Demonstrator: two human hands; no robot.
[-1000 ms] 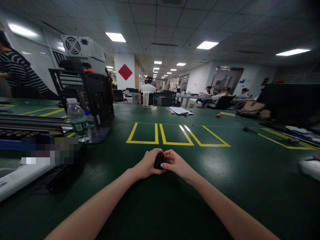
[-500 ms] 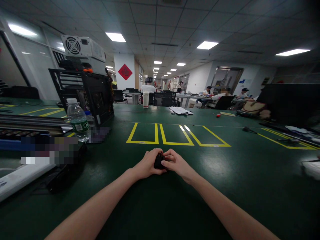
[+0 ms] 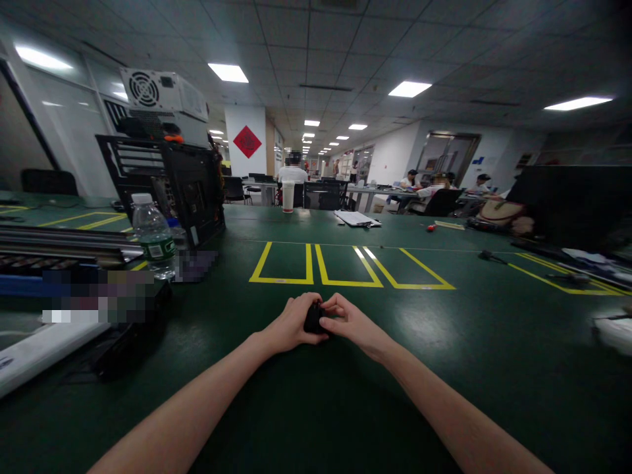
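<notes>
A small black object (image 3: 313, 319), blocky and too dark to identify, is held low over the green table (image 3: 237, 408) in front of me. My left hand (image 3: 294, 321) wraps round its left side, thumb below and fingers above. From the right, my right hand (image 3: 345, 322) pinches at the object's edge with thumb and fingertips. Whether those fingertips grip the object itself or some small part on it is hidden. Just beyond both hands, yellow tape outlines (image 3: 351, 284) mark the tabletop.
On the left stand a water bottle (image 3: 154, 240) and an open black computer case (image 3: 192, 187) with a power supply (image 3: 165, 92) on top. Farther back are a white cup (image 3: 288, 197) and a clipboard (image 3: 358, 218). A dark monitor (image 3: 577, 204) is at right. Several people sit in the background.
</notes>
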